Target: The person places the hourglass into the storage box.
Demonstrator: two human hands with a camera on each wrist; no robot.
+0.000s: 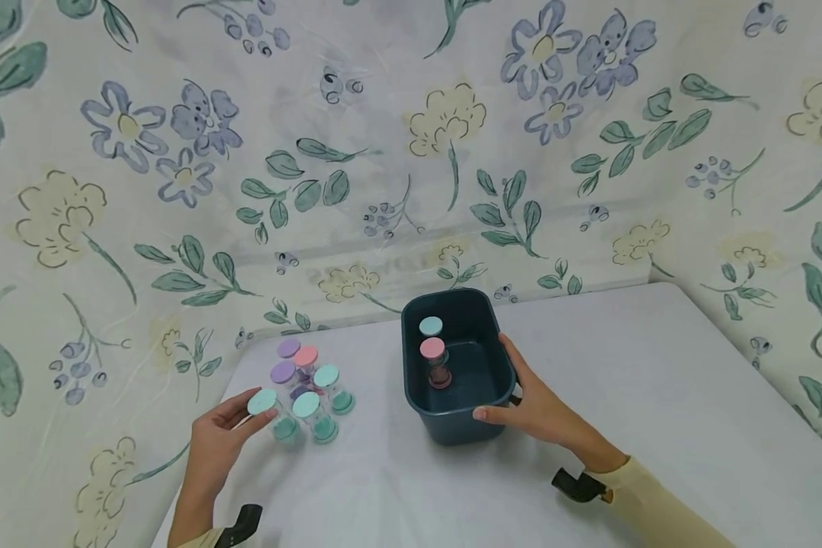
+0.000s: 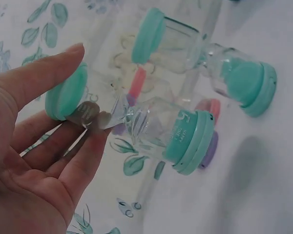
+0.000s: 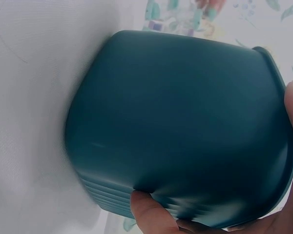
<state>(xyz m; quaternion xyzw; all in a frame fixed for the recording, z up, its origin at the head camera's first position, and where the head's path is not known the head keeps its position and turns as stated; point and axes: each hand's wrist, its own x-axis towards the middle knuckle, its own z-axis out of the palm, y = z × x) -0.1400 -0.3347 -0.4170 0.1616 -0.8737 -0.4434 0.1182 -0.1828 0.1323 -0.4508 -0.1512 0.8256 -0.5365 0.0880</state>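
Observation:
My left hand (image 1: pixel 214 440) pinches the turquoise cap of an hourglass (image 2: pixel 194 141), thumb on one side and fingers on the other. That hourglass stands nearly upright at the near left of a group. Close beside it are two more turquoise hourglasses (image 1: pixel 324 428) (image 1: pixel 342 401), a pink hourglass (image 1: pixel 306 356) and purple hourglasses (image 1: pixel 284 372). My right hand (image 1: pixel 544 403) grips the near right corner of a dark teal bin (image 1: pixel 455 428), thumb over the rim and fingers against the outer wall. Inside the bin stand a pink hourglass (image 1: pixel 433 348) and a turquoise-capped hourglass (image 1: pixel 431 326), partly hidden behind it.
A white-covered table (image 1: pixel 616 350) carries everything. Behind it and along the sides hangs a floral sheet (image 1: pixel 383 152), meeting the table's back edge just beyond the bin. White table surface separates the hourglass group from the bin.

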